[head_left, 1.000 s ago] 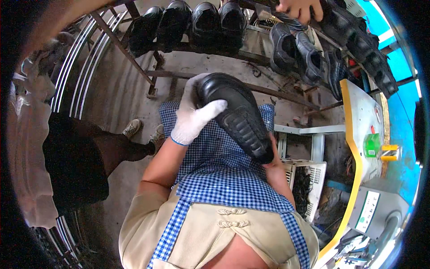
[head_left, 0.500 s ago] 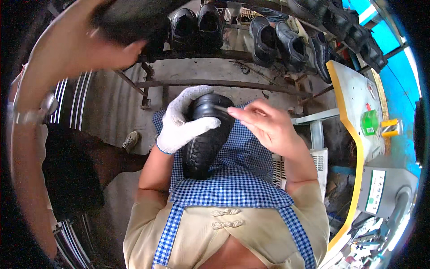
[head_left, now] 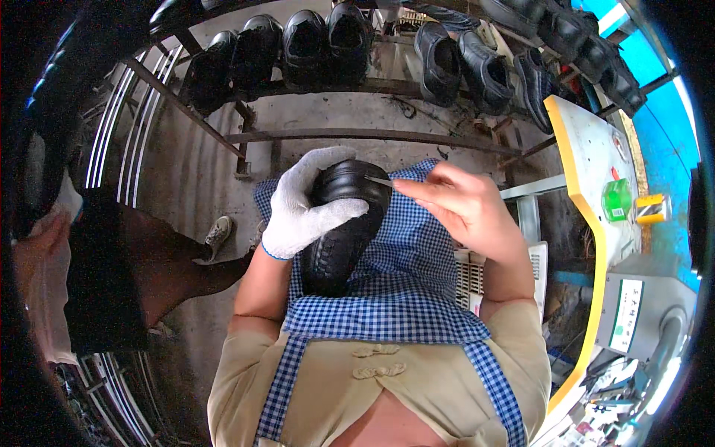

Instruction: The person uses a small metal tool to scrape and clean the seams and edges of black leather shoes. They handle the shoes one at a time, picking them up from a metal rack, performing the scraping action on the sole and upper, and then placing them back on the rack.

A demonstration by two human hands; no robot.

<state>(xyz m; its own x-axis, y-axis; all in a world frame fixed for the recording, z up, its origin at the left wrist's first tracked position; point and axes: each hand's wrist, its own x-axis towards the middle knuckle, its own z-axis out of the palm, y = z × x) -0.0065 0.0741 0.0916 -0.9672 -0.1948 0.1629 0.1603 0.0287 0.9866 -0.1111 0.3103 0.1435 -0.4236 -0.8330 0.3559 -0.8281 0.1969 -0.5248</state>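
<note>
Pinching a thin tool (head_left: 380, 181), the right fingers (head_left: 418, 189) are hanging just right of the black shoe (head_left: 329, 252), which is kinda running lengthwise bodyward from the left fingers (head_left: 341, 213) clamping it.

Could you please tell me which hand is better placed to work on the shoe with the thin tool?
The right hand, most likely: it pinches the thin tool, whose tip is at the black shoe. The gloved left hand is gripping the shoe, so it seems better suited to steadying it.
</note>
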